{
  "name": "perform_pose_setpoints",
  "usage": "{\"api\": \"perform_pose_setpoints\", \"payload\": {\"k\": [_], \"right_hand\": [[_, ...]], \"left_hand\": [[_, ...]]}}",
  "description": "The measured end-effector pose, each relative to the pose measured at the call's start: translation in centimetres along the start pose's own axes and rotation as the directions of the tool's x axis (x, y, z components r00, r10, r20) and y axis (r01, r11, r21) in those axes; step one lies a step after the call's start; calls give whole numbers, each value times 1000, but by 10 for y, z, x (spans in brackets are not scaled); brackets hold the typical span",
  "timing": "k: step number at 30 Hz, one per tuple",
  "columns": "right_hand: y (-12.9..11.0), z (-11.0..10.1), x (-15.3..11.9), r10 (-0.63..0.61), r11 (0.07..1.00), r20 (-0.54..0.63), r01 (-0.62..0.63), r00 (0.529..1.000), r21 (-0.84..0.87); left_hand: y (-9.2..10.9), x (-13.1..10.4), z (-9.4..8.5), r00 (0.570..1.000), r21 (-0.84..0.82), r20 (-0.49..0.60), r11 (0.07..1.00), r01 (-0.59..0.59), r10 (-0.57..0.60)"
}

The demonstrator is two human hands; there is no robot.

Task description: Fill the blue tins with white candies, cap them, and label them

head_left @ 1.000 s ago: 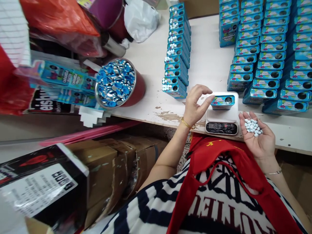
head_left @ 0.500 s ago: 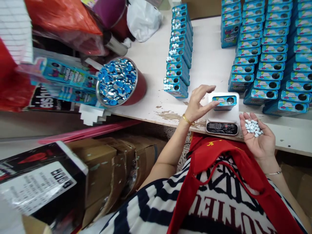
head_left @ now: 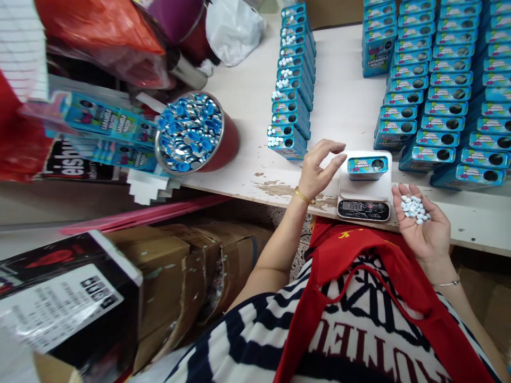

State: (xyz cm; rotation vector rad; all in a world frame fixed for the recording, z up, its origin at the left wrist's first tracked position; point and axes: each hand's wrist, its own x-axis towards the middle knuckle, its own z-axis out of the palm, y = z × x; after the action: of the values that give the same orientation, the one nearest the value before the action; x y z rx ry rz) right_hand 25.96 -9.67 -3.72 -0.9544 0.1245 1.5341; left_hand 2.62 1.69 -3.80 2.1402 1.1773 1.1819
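Note:
A blue candy tin [head_left: 367, 166] stands upright on the white pan of a small kitchen scale [head_left: 365, 189], whose dark display faces me. White candies show in the tin's round opening. My left hand [head_left: 317, 173] is just left of the tin, apart from it, thumb and fingers spread with nothing between them. Right of the scale, my right hand [head_left: 429, 234] is turned palm up and cupped, holding a small heap of pale candies [head_left: 415, 208].
Several rows of blue tins [head_left: 443, 109] stand at the right. Another row of tins [head_left: 293, 114], topped with candies, stands left of the scale. A red bucket [head_left: 229, 138] holds blue and silver caps. Cardboard boxes [head_left: 167, 266] lie below the table edge at left.
My left hand has drawn back leftward from the tin on the scale, its thumb now clear of it. My right hand with the candies has stayed in place.

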Motion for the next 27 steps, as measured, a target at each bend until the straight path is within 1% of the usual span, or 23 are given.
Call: {"api": "perform_pose_setpoints", "payload": {"k": [5, 8, 11, 13, 15, 16, 17, 18, 19, 21, 22, 23, 24, 27], "right_hand": [[1, 0, -1, -6, 1000, 5, 6, 1000, -2], [1, 1, -1, 0, 1000, -17, 0, 1000, 10], [1, 1, -1, 5, 1000, -30, -5, 1000, 20], [1, 2, -1, 15, 1000, -50, -14, 999, 25], [1, 3, -2, 31, 999, -82, -28, 996, 30], [0, 3, -3, 41, 999, -100, -38, 994, 34], [-1, 3, -3, 55, 998, -117, -51, 992, 42], [-2, 3, -3, 69, 997, -131, -62, 989, 54], [-3, 2, -2, 79, 995, -142, -69, 987, 70], [-6, 0, -1, 79, 993, -152, -64, 985, 100], [-8, -2, 0, 71, 993, -152, -55, 986, 108], [-10, -4, 1, 64, 993, -148, -47, 987, 111], [-11, -6, 2, 58, 993, -143, -42, 988, 113], [-14, -12, 5, 47, 994, -112, -36, 993, 99]], "left_hand": [[0, 0, 0, 1000, -33, 13, 999, 10, -9], [1, 0, 2, 997, -57, 77, 998, 4, 0], [4, 0, 8, 986, -48, 163, 999, -12, 20], [7, 1, 12, 962, -4, 270, 999, -48, 47], [7, 6, 15, 906, 50, 416, 994, -102, 72], [5, 10, 14, 879, 79, 472, 989, -125, 73], [0, 16, 13, 865, 112, 498, 984, -138, 65], [-7, 24, 11, 873, 152, 485, 979, -138, 48], [-16, 35, 9, 900, 197, 435, 973, -122, 24], [-40, 64, 6, 961, 276, 274, 960, -53, -26], [-53, 81, 7, 978, 301, 201, 953, -17, -46], [-66, 99, 11, 986, 319, 155, 948, 11, -63], [-79, 117, 16, 987, 331, 145, 943, 21, -73], [-110, 167, 45, 971, 347, 227, 938, -13, -70]]}}
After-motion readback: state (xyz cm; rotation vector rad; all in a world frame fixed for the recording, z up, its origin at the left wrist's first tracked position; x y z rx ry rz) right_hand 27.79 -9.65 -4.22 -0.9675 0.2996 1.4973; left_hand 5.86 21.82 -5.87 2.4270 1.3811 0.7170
